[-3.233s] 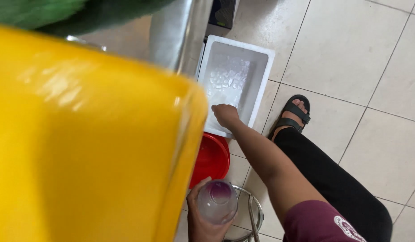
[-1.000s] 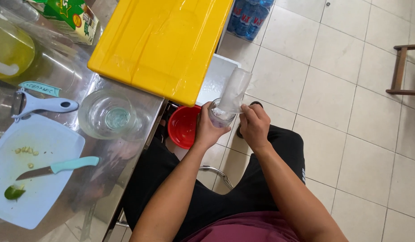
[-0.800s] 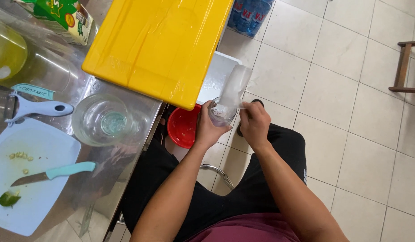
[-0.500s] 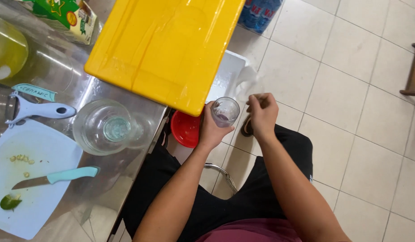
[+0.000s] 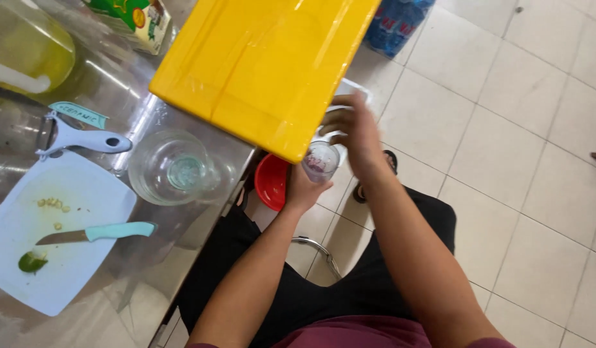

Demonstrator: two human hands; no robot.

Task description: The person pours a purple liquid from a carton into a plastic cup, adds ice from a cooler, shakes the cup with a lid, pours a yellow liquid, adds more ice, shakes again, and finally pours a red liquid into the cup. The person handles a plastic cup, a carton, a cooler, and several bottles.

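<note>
Glass: we find a clear drinking glass (image 5: 321,161) upright, just below the near corner of the yellow lid (image 5: 262,61), over the floor.
Left hand: the left hand (image 5: 303,189) grips the glass from beneath.
Right hand: the right hand (image 5: 353,132) hovers beside and above the rim, fingers loosely spread, holding nothing.
Below: we note a red bowl (image 5: 271,182) by the counter edge.
Counter: a glass bowl (image 5: 172,167), a peeler (image 5: 82,137), and a knife (image 5: 95,233) on a white cutting board (image 5: 85,270).
</note>
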